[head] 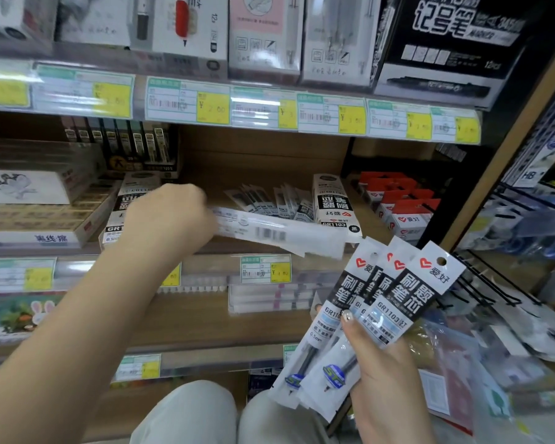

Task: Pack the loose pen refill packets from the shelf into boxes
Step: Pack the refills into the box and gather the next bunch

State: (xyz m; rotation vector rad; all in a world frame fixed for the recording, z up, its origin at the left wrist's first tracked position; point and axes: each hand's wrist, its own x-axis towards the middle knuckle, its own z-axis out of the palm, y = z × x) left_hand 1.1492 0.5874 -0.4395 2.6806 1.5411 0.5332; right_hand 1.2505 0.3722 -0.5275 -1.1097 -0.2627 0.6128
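My left hand (170, 216) reaches onto the middle shelf and grips a bundle of pen refill packets (279, 233), which sticks out to the right, blurred. My right hand (385, 376) holds a fan of several black-and-white refill packets (394, 302) low at the right, thumb across their fronts. More loose refill packets (269, 200) lie on the shelf behind the bundle. An upright refill box (332, 203) stands to their right. Another refill box (125, 216) stands to the left, partly hidden by my left hand.
Red-topped boxes (404, 209) sit further right on the same shelf, eraser boxes (39, 219) at the left. Price tag strips (237, 104) line the shelf edges. Wire hooks (487, 283) with hanging goods jut out at the right. My knees (186, 415) are below.
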